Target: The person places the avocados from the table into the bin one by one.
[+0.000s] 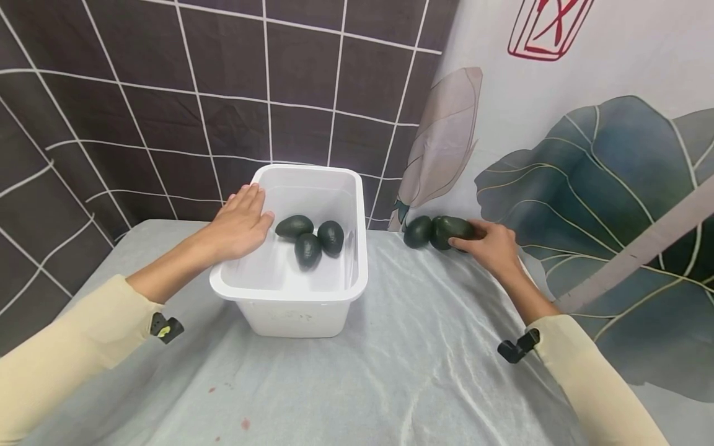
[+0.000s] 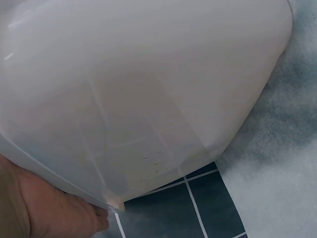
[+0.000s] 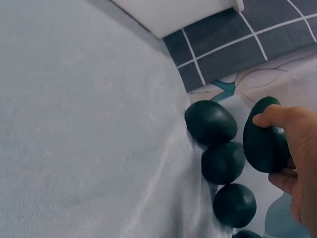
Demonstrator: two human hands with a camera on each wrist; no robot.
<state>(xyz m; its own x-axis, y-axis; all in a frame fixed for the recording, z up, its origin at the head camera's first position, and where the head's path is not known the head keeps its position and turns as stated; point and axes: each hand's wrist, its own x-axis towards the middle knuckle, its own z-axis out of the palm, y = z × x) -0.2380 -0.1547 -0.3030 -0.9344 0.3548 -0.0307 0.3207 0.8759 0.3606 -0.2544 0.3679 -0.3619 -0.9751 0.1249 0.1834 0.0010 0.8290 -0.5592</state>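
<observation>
My left hand [image 1: 241, 224] rests flat on the left rim of a white plastic tub [image 1: 290, 294], its fingers straight. Inside the tub lie three dark green avocados [image 1: 308, 250], close together. Over at the right, my right hand [image 1: 493, 248] grips an avocado [image 3: 265, 141] between thumb and fingers. The right wrist view has it raised beside a row of avocados [image 3: 212, 122] on the cloth, along the wall. From the left wrist camera, the tub's outer wall [image 2: 148, 99] fills most of the picture, with part of the left hand [image 2: 54, 210] at its rim.
A pale grey-blue cloth [image 1: 424, 371] covers the table, wrinkled on the right side. Behind the tub hangs a dark backdrop with a white grid [image 1: 301, 74]. A white cloth with large leaf prints [image 1: 602, 161] hangs at the right, close to the avocado row.
</observation>
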